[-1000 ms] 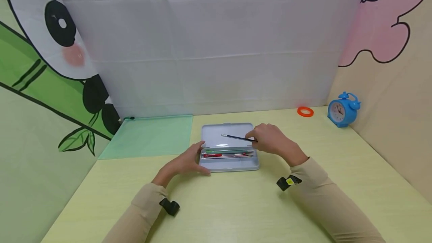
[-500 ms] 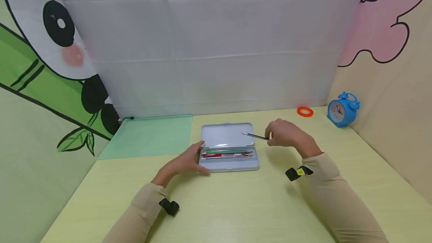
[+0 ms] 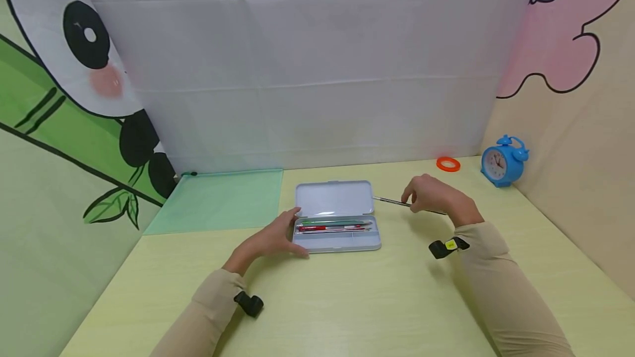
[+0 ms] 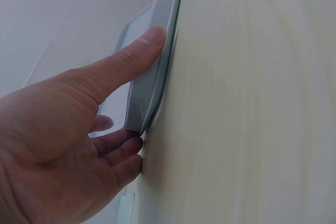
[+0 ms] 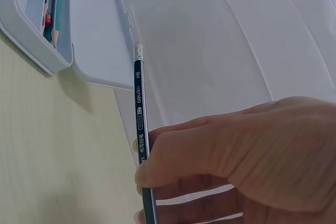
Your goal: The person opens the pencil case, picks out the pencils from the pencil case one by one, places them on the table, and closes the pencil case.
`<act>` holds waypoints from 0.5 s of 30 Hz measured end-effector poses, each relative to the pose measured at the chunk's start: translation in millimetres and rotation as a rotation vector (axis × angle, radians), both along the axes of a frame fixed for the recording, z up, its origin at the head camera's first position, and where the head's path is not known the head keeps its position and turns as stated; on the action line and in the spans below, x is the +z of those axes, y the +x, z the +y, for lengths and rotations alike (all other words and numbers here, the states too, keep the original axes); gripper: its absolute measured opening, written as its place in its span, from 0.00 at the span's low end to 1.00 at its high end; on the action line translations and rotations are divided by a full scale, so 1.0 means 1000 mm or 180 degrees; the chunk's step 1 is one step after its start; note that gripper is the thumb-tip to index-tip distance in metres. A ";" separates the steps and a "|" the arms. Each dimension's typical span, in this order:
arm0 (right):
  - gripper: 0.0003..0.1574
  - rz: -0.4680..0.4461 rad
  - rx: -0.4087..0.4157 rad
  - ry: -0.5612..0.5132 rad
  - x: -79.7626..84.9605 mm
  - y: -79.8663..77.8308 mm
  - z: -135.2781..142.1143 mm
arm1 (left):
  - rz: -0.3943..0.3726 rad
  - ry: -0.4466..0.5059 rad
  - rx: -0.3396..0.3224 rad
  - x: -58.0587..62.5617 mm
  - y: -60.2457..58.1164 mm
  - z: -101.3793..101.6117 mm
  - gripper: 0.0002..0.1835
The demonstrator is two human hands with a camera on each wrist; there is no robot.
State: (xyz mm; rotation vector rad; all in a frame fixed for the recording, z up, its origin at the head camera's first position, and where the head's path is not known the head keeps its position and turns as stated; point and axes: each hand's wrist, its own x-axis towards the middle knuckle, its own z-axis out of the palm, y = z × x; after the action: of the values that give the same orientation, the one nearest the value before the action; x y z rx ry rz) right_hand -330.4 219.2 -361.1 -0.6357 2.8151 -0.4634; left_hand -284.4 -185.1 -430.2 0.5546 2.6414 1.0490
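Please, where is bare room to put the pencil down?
Bare: the table right of the case, up to the ring and clock, under the right hand and pencil; and the front between the sleeves. Crowded: the case's left end, held by the left hand, and its back compartment with writing tools.

Pale yellow tabletop (image 3: 347, 302), creased white backdrop (image 3: 317, 70), green left wall (image 3: 59, 258), beige right wall (image 3: 570, 180).

1. Left arm (image 3: 198, 313) enters from 7 o'clock, reaching toward 1.
2. Left hand (image 3: 272, 237): thumb (image 4: 128, 61) well apart from fingers (image 4: 126, 170), a holding span.
3. Right arm (image 3: 516, 296) enters from 5, angled toward 11.
4. Right hand (image 3: 436, 195): knuckles up, thumb and fingers pinching, fingertips dipping toward 8.
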 end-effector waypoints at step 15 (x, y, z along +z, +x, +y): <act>0.17 -0.0203 0.0035 0.0013 -0.012 -0.005 0.012 | 0.0011 -0.0016 -0.0001 -0.001 -0.001 0.000 0.67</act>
State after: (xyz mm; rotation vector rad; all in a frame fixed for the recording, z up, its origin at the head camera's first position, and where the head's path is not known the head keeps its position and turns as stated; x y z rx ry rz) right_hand -335.4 230.9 -372.6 -0.6239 2.7507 -0.4673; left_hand -285.3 -185.6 -431.6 0.5562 2.6460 1.0420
